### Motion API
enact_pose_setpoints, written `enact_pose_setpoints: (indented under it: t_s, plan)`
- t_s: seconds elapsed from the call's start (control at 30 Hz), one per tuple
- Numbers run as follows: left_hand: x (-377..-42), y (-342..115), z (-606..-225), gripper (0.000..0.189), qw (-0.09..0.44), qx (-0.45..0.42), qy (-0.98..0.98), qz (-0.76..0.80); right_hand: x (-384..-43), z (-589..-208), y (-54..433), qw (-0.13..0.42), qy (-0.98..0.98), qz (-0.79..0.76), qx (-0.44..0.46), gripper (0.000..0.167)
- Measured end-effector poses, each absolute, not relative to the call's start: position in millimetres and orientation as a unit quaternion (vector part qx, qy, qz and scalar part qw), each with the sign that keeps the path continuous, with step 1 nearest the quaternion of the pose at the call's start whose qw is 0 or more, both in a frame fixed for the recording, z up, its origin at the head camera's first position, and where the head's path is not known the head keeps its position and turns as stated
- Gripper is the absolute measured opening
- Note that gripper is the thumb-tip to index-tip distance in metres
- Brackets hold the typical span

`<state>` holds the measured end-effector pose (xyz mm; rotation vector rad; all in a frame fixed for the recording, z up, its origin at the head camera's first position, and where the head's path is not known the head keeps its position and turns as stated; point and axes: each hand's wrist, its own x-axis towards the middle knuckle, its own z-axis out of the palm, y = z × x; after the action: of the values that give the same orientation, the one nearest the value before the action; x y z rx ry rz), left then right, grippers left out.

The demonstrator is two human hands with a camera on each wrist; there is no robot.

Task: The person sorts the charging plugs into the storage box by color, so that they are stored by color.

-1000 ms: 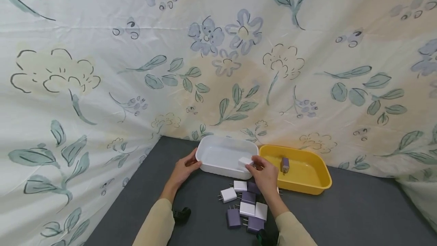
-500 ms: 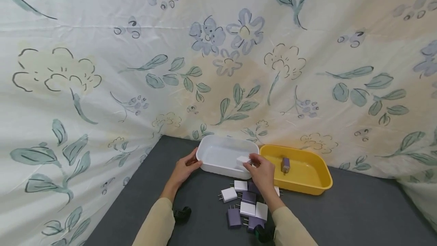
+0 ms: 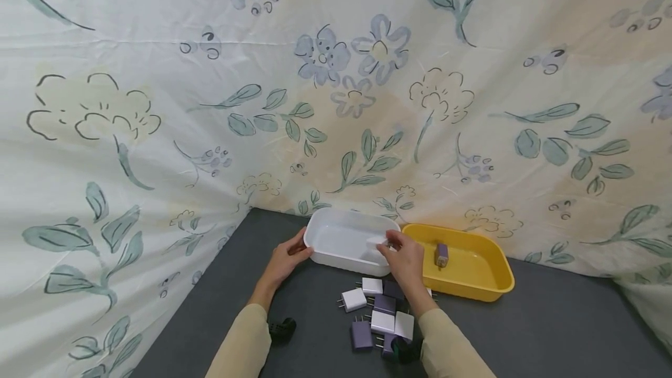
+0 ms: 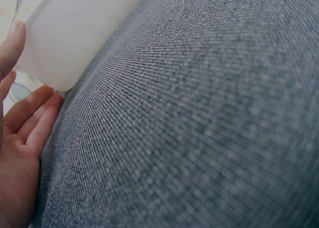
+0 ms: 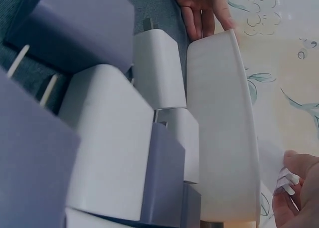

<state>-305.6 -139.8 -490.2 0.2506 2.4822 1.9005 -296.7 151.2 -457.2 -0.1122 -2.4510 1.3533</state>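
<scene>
My left hand (image 3: 283, 258) holds the left end of a white tray (image 3: 341, 260), its thumb near the rim and fingers against the side in the left wrist view. Over the right end of that tray, my right hand (image 3: 406, 260) pinches a white charger plug (image 5: 286, 182) by thumb and fingers. In the head view the plug is mostly hidden and blends with the tray. Just in front of the tray lies a pile of white chargers (image 3: 382, 322) and purple chargers (image 3: 361, 335), several of each, partly covered by my right forearm.
A yellow tray (image 3: 472, 289) stands to the right of the white one, with a purple charger (image 3: 441, 254) inside. Behind both hangs a floral cloth (image 3: 367, 104). The trays and chargers rest on a dark grey tabletop (image 3: 556, 319).
My right hand has shifted slightly with the white charger, whose body shows less now than before. My left hand stays on the tray. The whole head view has drifted slightly.
</scene>
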Motion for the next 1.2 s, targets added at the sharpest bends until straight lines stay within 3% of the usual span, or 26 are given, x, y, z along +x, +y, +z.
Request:
enact_pose_setpoints:
  t_s: [0.23, 0.5, 1.2]
  plan:
    - [-306.1, -138.9, -490.3, 0.07, 0.005, 0.079, 0.791, 0.607, -298.3, -456.8, 149.8, 0.178, -0.858, 0.482, -0.026, 0.04]
    - [-325.0, -139.1, -521.5, 0.072, -0.025, 0.065, 0.79, 0.609, -297.6, -454.5, 151.1, 0.173, -0.861, 0.478, -0.021, 0.036]
    - [-324.5, -139.6, -521.8, 0.076, -0.024, 0.059, 0.787, 0.613, -284.3, -460.3, 162.3, 0.184, -0.871, 0.455, 0.002, 0.035]
